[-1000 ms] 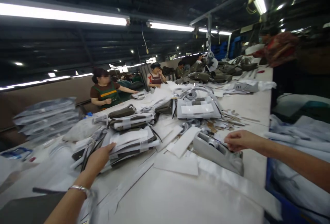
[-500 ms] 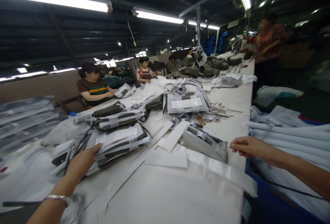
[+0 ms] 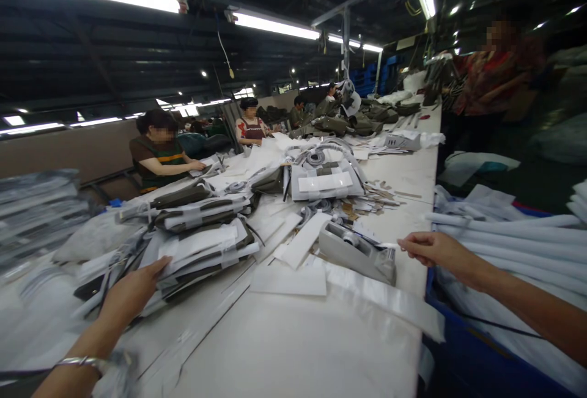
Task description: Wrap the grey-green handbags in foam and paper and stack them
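My left hand [image 3: 132, 291], with a silver bracelet at the wrist, grips the left edge of a grey-green bag wrapped in white sheets [image 3: 206, 248] that lies on a pile of similar bags. Off to the right, my right hand [image 3: 424, 248] has its thumb and fingers pinched together beside the cutting end of a grey tape dispenser [image 3: 358, 251]. A thin, pale strip seems to run between those fingertips and the dispenser. Loose white cards [image 3: 288, 280] lie left of the dispenser, and a clear plastic sleeve [image 3: 389, 300] lies in front of it.
The white table [image 3: 293, 349] stretches away with more wrapped bags and paper scraps [image 3: 371, 199]. Below its right edge, a blue bin [image 3: 481, 349] holds white rolls [image 3: 513, 233]. Stacked plastic-wrapped goods [image 3: 41, 208] are at left. Several people stand or sit around the table.
The view has shifted slightly, moving most things left. My right hand keeps its pinch near the dispenser, and a pale strip now shows there. The person at back right has moved rightward.
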`<state>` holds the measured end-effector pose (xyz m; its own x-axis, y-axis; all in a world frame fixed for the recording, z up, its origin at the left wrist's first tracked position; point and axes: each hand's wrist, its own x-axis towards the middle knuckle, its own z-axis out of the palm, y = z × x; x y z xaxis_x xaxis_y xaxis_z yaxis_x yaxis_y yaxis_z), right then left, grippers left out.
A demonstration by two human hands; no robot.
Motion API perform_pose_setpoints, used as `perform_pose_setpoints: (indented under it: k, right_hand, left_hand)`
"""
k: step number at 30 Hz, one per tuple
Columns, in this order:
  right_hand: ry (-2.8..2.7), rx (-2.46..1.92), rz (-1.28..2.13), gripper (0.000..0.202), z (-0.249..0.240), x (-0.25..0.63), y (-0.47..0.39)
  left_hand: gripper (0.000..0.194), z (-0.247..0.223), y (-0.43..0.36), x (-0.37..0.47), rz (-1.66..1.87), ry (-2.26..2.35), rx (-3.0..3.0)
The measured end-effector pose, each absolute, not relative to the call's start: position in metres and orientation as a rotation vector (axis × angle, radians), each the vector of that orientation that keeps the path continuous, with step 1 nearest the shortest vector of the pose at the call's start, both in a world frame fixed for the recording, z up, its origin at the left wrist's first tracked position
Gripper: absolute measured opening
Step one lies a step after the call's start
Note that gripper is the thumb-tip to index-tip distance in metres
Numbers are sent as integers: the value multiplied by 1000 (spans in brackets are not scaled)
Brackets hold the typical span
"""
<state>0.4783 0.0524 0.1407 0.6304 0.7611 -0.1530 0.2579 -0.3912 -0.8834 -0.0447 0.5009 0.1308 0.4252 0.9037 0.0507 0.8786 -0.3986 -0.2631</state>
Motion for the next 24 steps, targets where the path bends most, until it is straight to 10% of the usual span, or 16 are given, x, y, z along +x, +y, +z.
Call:
perform_pose_setpoints:
  k: [16, 24]
  right_hand:
    - [-826, -2012, 676, 54, 72, 499, 28]
    - [-1308, -2175, -47, 39, 74, 516, 6]
  left_hand:
    - [52, 160, 473, -28, 267, -1603, -2440]
    - [52, 152, 484, -35, 309, -1605, -2436]
